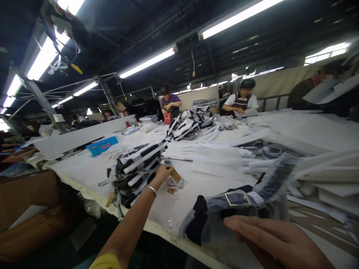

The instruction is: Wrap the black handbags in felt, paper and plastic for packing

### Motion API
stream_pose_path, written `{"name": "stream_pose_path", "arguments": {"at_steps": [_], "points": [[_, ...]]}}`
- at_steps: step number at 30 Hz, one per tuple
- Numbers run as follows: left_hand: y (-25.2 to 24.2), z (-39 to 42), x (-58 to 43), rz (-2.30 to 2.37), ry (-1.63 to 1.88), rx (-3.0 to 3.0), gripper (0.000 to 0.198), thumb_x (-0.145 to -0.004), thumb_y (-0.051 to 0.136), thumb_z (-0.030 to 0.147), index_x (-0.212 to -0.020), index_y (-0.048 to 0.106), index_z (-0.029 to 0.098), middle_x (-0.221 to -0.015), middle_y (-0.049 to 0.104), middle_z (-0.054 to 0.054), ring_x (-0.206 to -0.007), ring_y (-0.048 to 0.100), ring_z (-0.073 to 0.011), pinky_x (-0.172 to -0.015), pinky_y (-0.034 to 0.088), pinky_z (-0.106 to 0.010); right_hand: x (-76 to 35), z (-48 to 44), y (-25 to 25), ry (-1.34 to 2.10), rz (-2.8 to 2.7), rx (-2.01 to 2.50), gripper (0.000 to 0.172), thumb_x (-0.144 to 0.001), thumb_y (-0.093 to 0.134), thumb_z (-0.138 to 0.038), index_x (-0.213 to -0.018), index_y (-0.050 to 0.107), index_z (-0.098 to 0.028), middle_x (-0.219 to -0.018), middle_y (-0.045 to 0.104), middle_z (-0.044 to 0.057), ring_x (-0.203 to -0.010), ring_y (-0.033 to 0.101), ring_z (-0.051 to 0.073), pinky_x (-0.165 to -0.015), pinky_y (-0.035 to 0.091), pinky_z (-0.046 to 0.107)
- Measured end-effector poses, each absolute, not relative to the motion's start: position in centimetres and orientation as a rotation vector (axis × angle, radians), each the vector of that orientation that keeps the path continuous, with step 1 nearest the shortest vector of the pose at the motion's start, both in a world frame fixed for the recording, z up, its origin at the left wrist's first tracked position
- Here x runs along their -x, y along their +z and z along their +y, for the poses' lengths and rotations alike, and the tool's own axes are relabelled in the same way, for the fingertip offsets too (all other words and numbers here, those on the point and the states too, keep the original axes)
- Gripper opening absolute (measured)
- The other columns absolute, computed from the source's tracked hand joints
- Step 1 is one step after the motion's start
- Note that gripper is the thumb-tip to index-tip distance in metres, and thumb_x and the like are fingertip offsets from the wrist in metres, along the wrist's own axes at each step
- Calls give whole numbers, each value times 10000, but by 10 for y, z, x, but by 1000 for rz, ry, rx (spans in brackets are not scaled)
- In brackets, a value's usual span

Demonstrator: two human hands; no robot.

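Observation:
My left hand (pixel 162 175) reaches across the table, its fingers pinched at a brown paper tag (pixel 176 176). Under that tag lies a small heap of tags in clear sachets (pixel 171 189). Beside the hand is a stack of black bags with white foam padding (pixel 134 164). In front of me rests a black bag wrapped in clear plastic film (pixel 215 215), with a gold-coloured rectangular buckle (pixel 238 199) on its strap. My right hand (pixel 269 239) is over the near side of this bag, fingers stretched out. Whether its fingertips touch the film I cannot tell.
The white table (pixel 162 213) carries a blue box (pixel 102 145), a farther bag pile (pixel 187 125), foam sheets (pixel 218 162) and rolled grey straps (pixel 272 151). Co-workers sit or stand across it, one with a red bag (pixel 167 118). A cardboard carton (pixel 28 194) stands at left.

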State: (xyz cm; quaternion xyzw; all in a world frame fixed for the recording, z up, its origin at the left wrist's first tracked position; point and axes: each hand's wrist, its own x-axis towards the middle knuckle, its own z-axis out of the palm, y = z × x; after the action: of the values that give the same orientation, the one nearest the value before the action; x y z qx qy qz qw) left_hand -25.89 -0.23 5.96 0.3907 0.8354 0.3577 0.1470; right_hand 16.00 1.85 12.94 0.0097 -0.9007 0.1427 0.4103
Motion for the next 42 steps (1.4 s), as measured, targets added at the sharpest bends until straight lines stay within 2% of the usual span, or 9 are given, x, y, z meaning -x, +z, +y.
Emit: {"name": "stream_pose_path", "arguments": {"at_steps": [4, 6, 11, 15, 21, 26, 29, 36, 42], "points": [[105, 1, 249, 2172, 1256, -1173, 360, -953, 614, 368, -1248, 583, 163, -1243, 610, -94, -1050, 636, -238, -878, 556, -444, -147, 32, 152, 467, -2292, 188, 339, -905, 598, -196, -1181, 723, -347, -1094, 766, 3, -919, 755, 206, -820, 620, 268], [134, 1, 238, 2033, 1355, -1218, 340, -954, 612, 376, -1213, 600, 156, -1212, 625, -91, -1036, 640, -231, -878, 552, -442, -134, 41, 166, 582, -2300, 338, 247, -932, 579, -286, -1103, 755, -311, -1096, 765, 22, -941, 745, 228, -855, 613, 321], [205, 0, 188, 1651, 1523, -1343, 318, -889, 654, 459, -909, 683, 143, -1021, 701, -80, -1023, 644, -200, -955, 486, -344, -90, 71, 194, 857, -2224, 399, 352, -915, 581, -343, -1241, 686, -263, -1281, 681, 61, -1107, 672, 250, -951, 569, 390], [237, -1, 144, 1384, 1522, -1378, 354, -814, 721, 498, -886, 663, 157, -937, 694, -51, -884, 655, -156, -895, 496, -293, -62, 98, 197, 972, -2181, 333, 614, -810, 694, -364, -1399, 552, -261, -1456, 540, 82, -1282, 545, 279, -991, 528, 449], [250, -9, 106, 1188, 1465, -1376, 350, -813, 737, 486, -874, 622, 161, -771, 584, 4, -698, 595, -101, -735, 505, -231, -69, 106, 201, 1399, -2146, 338, 475, -794, 713, -549, -1079, 739, -170, -1070, 754, 52, -1043, 677, 271, -979, 492, 404], [245, -14, 106, 1186, 1463, -1415, 336, -821, 739, 478, -895, 629, 169, -627, 477, 52, -748, 632, -133, -744, 492, -233, -97, 95, 212, 1624, -1998, 330, 412, -734, 787, -531, -899, 650, -179, -955, 756, 54, -919, 693, 205, -818, 520, 304], [242, -13, 112, 1229, 1460, -1491, 325, -842, 724, 472, -908, 656, 161, -601, 487, 53, -704, 610, -121, -733, 474, -231, -112, 95, 218, 1599, -2060, 398, 413, -762, 770, -517, -969, 632, -188, -867, 748, 35, -743, 682, 159, -752, 531, 298], [239, -10, 114, 1340, 1246, -1711, 419, -854, 678, 545, -970, 734, 146, -595, 566, 26, -548, 510, -87, -594, 430, -216, -126, 103, 229, 1449, -2102, 455, 485, -833, 711, -485, -1208, 593, -201, -958, 768, 73, -778, 717, 183, -848, 554, 360], [237, -10, 98, 1263, 1055, -1841, 458, -839, 710, 505, -1150, 700, 169, -772, 663, -31, -731, 614, -140, -698, 473, -250, -127, 95, 242, 1322, -2153, 402, 404, -841, 685, -479, -1121, 607, -198, -917, 771, 53, -842, 735, 213, -849, 564, 361]]}}
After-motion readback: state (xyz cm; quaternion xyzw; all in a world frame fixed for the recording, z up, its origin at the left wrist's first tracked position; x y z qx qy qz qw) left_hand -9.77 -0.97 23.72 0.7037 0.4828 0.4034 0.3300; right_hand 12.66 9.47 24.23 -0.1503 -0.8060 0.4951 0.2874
